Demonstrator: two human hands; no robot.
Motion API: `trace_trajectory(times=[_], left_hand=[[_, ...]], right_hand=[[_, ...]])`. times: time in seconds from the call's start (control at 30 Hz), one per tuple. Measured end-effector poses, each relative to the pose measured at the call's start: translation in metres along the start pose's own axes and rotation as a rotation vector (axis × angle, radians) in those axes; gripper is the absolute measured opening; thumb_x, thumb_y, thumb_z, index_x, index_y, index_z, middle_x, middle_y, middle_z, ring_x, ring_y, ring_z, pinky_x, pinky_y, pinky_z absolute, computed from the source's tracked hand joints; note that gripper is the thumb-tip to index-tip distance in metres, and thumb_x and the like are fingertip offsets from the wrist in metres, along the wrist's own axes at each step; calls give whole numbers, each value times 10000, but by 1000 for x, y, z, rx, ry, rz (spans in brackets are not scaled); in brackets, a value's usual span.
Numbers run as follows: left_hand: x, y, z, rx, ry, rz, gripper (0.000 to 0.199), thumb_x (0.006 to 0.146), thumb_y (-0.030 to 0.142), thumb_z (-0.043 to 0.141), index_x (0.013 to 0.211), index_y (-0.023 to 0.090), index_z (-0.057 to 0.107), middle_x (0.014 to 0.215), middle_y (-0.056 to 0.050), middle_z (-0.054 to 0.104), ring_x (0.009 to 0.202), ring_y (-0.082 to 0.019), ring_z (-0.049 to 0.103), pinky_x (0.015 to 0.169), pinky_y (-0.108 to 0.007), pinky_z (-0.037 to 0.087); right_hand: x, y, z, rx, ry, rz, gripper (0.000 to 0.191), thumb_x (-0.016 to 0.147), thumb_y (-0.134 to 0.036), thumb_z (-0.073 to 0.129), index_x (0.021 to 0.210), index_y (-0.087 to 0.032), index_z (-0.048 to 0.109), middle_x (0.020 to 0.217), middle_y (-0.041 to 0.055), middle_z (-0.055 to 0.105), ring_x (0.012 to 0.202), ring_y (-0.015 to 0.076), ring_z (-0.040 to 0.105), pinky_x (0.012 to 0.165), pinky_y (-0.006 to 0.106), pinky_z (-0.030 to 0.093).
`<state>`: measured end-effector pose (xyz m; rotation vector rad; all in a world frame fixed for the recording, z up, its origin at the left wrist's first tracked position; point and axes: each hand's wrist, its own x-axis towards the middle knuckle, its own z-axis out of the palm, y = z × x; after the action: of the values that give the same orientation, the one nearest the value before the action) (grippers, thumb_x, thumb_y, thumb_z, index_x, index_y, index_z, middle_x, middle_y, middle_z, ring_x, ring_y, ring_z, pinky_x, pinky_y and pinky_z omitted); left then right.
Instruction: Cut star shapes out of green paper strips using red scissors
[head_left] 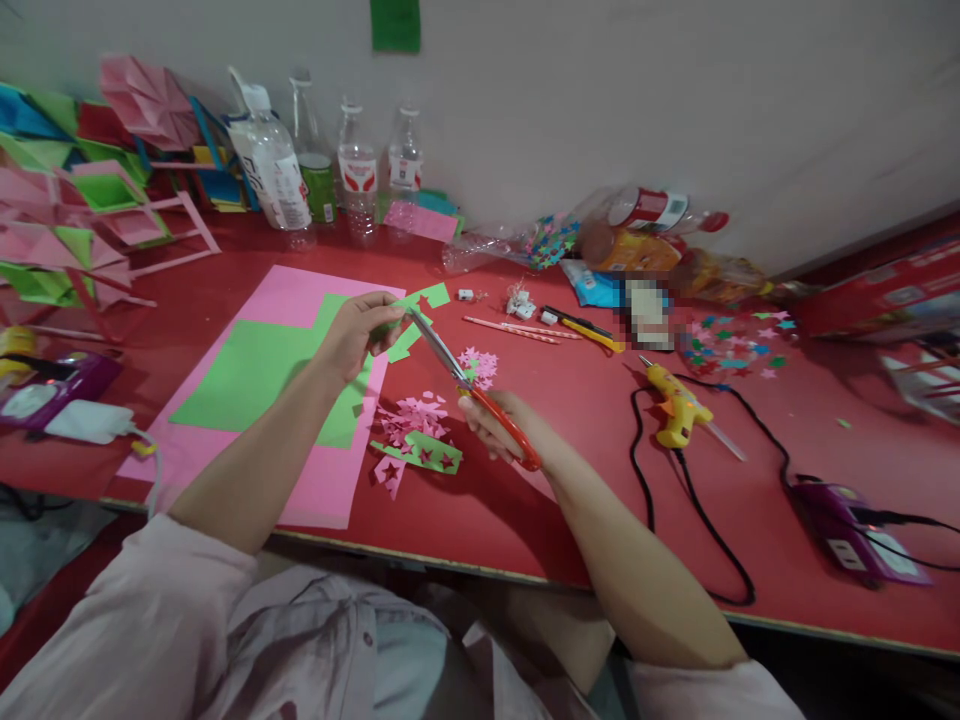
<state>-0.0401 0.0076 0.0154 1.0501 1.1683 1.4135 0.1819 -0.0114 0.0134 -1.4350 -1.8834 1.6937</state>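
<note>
My left hand [367, 325] pinches a narrow strip of green paper [435, 295] that has a star-shaped hole in it. Red-handled scissors [510, 425] are in my right hand [495, 425], their blades reaching up to the strip beside my left fingers. Below the blades lie pink paper stars [480, 366] and a heap of pink scraps [412, 415]. A green offcut with star holes [427, 455] rests by the heap. Under my left forearm, green sheets [247, 370] lie on a larger pink sheet [315, 500].
A yellow glue gun [675, 405] with a black cord lies at the right, near a purple power strip [855, 535]. Coloured stars [735, 345] are scattered behind it. Plastic bottles [356, 170] stand along the wall. Folded paper models [67, 220] fill the left side. A yellow cutter [592, 335] lies mid-table.
</note>
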Motion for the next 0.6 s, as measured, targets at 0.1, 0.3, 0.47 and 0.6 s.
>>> trace_trajectory(times=[0.1,0.3,0.47,0.6], left_hand=[[0,0,0,18,7,9,86,683,204,572,603,178,556,390,51,458,329,-33,343,331,-190,200],[0,0,-1,40,3,23,86,673,219,586,601,175,565,390,56,456,331,-31,334,331,-184,204],[0,-1,-1,66,-20,30,88,678,215,584,603,170,577,391,54,460,327,-27,331,337,-177,216],[0,-3,-1,65,-38,26,102,686,212,582,595,167,592,380,53,451,324,-24,316,341,-175,217]], right_hand=[[-1,0,0,0,3,2,416,832,-539,544,617,-206,417,341,-103,330,250,50,314,311,193,348],[-1,3,-1,-11,-36,-24,453,838,-587,502,611,-204,415,341,-103,311,261,54,309,342,211,367],[0,6,1,1,-51,-92,482,834,-640,461,634,-203,429,349,-100,316,276,59,317,362,218,374],[-1,6,2,-10,-49,-82,487,829,-654,459,642,-205,431,355,-95,327,282,62,326,369,223,379]])
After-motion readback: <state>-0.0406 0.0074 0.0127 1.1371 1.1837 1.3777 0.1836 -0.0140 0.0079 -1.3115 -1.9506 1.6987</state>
